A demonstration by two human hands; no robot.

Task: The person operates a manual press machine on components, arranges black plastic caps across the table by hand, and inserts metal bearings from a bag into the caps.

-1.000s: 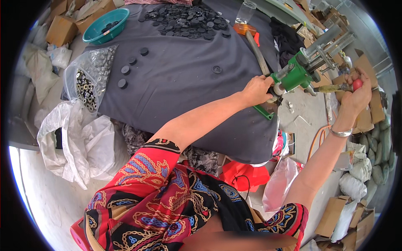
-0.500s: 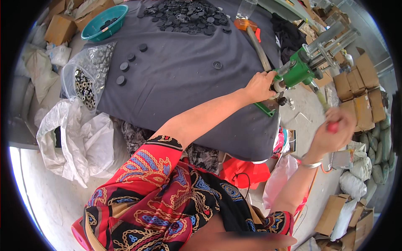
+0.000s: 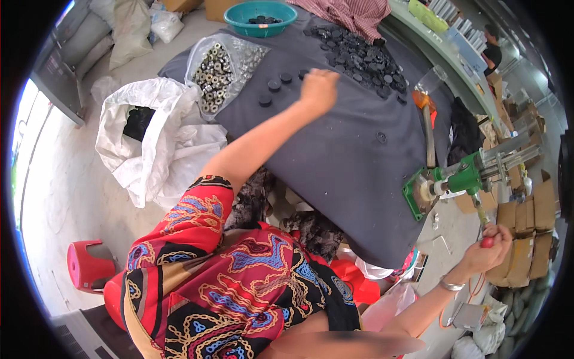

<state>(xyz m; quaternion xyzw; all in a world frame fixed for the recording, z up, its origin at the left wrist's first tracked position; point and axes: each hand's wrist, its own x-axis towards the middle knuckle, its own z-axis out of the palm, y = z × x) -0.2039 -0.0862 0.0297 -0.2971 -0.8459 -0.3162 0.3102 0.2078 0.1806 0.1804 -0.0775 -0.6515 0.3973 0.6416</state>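
My left hand [image 3: 320, 91] is over the dark cloth with its fingers curled together, right beside a row of black round caps [image 3: 274, 85]. Whatever its fingertips may hold is hidden. At the right, my right hand [image 3: 485, 258] grips the red ball knob [image 3: 488, 242] on the lever of a green hand press [image 3: 465, 175]. The press stands at the cloth's right edge on a green base [image 3: 411, 194], its round pale die facing left. One single black cap [image 3: 381, 137] lies on the cloth between the press and the row.
Many black caps [image 3: 365, 60] lie heaped at the back, near a teal basin [image 3: 239, 30]. A clear bag of metal-ringed parts [image 3: 213, 78] lies at the cloth's left edge, above a white sack [image 3: 128, 161]. A hammer [image 3: 429, 134] lies behind the press. Cartons [image 3: 523, 209] stand at right.
My left hand has left the press and moved left to the row of caps. My right hand stays on the lever knob. The view has turned leftward, so everything appears shifted right.
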